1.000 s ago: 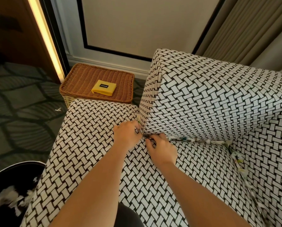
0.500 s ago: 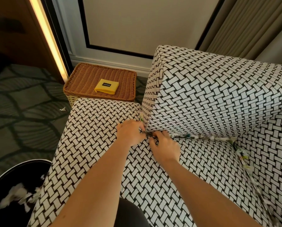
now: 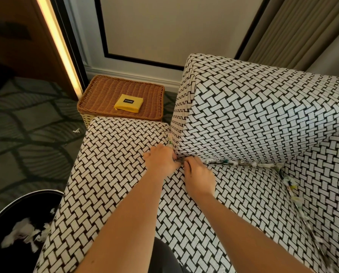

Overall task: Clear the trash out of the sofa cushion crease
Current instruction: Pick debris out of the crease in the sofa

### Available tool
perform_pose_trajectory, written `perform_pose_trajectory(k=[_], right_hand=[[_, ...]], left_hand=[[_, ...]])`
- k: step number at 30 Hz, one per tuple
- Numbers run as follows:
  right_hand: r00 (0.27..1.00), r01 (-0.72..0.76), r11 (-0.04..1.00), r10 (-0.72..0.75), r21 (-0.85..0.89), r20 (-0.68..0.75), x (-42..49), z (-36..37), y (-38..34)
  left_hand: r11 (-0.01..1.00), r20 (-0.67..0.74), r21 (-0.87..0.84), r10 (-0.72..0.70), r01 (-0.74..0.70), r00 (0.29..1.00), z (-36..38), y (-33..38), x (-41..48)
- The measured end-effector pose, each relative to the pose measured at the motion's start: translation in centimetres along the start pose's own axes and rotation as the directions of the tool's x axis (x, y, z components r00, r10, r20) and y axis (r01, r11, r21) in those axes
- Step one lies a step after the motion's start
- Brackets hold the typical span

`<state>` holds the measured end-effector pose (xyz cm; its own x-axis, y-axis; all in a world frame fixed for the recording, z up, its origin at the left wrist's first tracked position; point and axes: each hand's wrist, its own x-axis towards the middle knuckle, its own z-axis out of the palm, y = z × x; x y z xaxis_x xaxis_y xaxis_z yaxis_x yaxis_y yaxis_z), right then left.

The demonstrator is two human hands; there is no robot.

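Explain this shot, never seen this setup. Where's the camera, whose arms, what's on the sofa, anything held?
No machine here: a person works bare-handed. The one camera sits on their head, looking forward and down, so both arms enter from the bottom edge. The left hand and right hand meet at the crease between the sofa seat and the back cushion. Their fingers curl into that crease; whether they already pinch anything is hidden. Paper scraps line the crease to the right of the hands and run on down the side crease. At lower left a black bin holds white scraps. Behind the seat stands a wicker basket with a yellow pouch on its lid. One stray scrap lies on the carpet.
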<state>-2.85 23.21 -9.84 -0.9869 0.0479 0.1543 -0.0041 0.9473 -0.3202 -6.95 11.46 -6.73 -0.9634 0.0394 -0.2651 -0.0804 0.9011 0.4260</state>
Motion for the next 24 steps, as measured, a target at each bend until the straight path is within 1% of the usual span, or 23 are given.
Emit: perform_pose_trajectory(k=[6,8,11,14,16,18,22,24], right_hand=[[0.999,-0.001,1.000,0.001,0.012,-0.041,0.1,0.4,0.1],[0.999,-0.006,1.000,0.007,0.016,-0.046,0.0,0.4,0.0],[0.997,-0.027,0.998,0.032,0.060,-0.068,0.1,0.4,0.1],[0.993,-0.067,0.988,0.080,0.137,-0.091,-0.2,0.2,0.1],[0.989,-0.089,0.979,0.109,0.185,-0.102,-1.0,0.0,-0.2],[0.984,-0.111,0.960,0.142,0.258,-0.104,-2.0,-0.1,-0.5],[0.965,-0.135,0.913,0.209,0.384,-0.156,-2.4,-0.2,-0.7],[0.961,-0.163,0.893,0.240,0.420,-0.137,-2.5,-0.4,-0.7]], left_hand=[[0.995,-0.043,0.068,-0.064,0.067,0.997,0.8,1.3,0.6],[0.996,-0.060,0.083,-0.039,0.043,0.997,1.0,1.2,0.5],[0.993,-0.157,0.096,0.081,-0.066,0.984,1.2,0.2,0.0],[0.962,-0.215,0.147,0.259,-0.231,0.942,1.5,-0.7,-0.4],[0.923,-0.191,0.200,0.364,-0.327,0.911,1.3,-0.7,-0.4],[0.890,-0.134,0.247,0.424,-0.384,0.896,1.3,-0.5,-0.5],[0.800,-0.070,0.408,0.507,-0.439,0.859,1.6,-0.1,-0.5],[0.783,-0.064,0.437,0.517,-0.442,0.853,1.6,0.3,-0.5]])
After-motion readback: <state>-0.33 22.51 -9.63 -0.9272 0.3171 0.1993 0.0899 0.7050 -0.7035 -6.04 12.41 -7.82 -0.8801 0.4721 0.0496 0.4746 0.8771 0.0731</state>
